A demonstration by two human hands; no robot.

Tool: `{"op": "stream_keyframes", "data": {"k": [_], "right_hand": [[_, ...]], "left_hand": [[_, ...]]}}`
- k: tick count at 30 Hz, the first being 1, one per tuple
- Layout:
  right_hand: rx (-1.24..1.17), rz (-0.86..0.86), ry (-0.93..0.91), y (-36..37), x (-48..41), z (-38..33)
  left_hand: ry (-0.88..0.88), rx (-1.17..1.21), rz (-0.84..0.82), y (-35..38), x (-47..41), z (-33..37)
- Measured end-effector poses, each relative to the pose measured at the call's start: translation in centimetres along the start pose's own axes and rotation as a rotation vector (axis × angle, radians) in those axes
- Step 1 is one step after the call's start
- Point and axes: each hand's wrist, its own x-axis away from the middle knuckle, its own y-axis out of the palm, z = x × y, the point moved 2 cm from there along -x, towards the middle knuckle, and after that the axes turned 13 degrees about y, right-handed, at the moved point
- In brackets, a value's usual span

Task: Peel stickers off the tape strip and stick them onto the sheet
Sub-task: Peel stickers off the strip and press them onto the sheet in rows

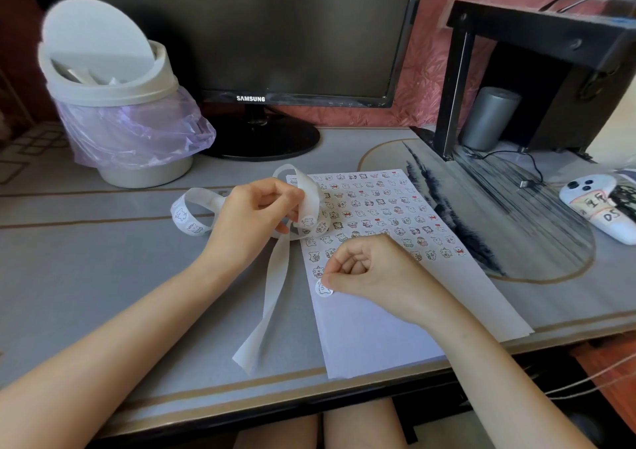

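A white sheet (371, 331) lies on the desk, its far half covered with rows of small cartoon stickers. My left hand (254, 214) holds the white tape strip (309, 197) curled up above the sheet's left edge; a few stickers show on the strip. The strip's peeled tail (272, 297) trails toward me across the desk, and another loop (192, 212) lies left of the hand. My right hand (375, 273), fingers curled, pinches a round white sticker (323, 289) that touches the sheet near its left edge, just below the lowest row.
A lidded waste bin (113, 104) with a purple bag stands at the back left, a monitor (261, 52) behind the sheet. A black stand (537, 80) and grey cylinder (488, 118) are at the back right. A white phone (599, 207) lies on the right.
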Motion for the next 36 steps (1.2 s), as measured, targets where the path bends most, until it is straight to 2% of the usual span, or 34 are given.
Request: {"op": "stream_keyframes", "data": {"k": [22, 28, 36], "right_hand": [[0.008, 0.1, -0.064, 0.2, -0.4, 1.0], [0.023, 0.035, -0.038, 0.1, -0.1, 0.9], [0.014, 0.053, -0.047, 0.1, -0.5, 0.9]], "left_hand": [[0.006, 0.019, 0.012, 0.1, 0.0, 0.0], [0.011, 0.013, 0.017, 0.1, 0.0, 0.0], [0.023, -0.007, 0.03, -0.1, 0.0, 0.0]]}}
